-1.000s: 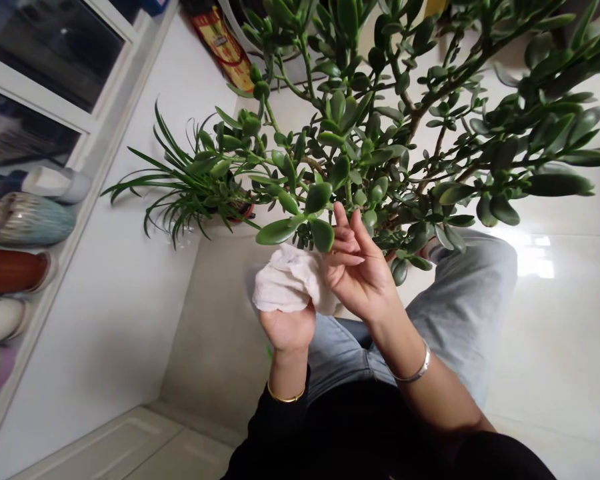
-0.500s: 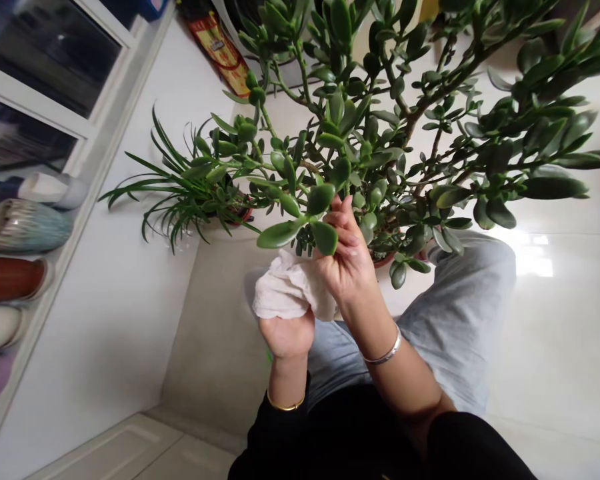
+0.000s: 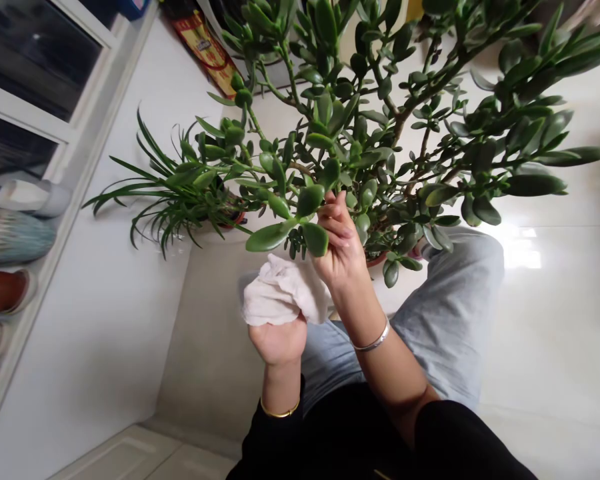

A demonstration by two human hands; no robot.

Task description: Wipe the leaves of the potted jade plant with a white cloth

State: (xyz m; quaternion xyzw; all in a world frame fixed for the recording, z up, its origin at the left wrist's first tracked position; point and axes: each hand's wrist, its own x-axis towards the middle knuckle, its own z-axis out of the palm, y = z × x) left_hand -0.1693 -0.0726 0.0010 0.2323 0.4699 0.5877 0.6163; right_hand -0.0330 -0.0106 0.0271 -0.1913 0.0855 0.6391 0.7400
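White cloth (image 3: 284, 290) fills my left grip (image 3: 280, 341); my remote right grip (image 3: 340, 250) curls at one leaf cluster (image 3: 297, 221), hold unclear; what's done among the foliage (image 3: 375, 158), I can't tell.

Cloth (image 3: 285, 293) on left hand (image 3: 279, 341), plant (image 3: 375, 158) beyond, pots (image 3: 17, 235) far left.

Here is your left hand (image 3: 279, 341), palm turned up on a nearly upright left wrist (image 3: 281, 390), its fingers hidden from view. Just beside it and higher sits your right hand (image 3: 341, 247), fingers (image 3: 337, 228) curled in towards the palm, while your bare right forearm (image 3: 393, 373) slants in from the lower right, elbow bent.
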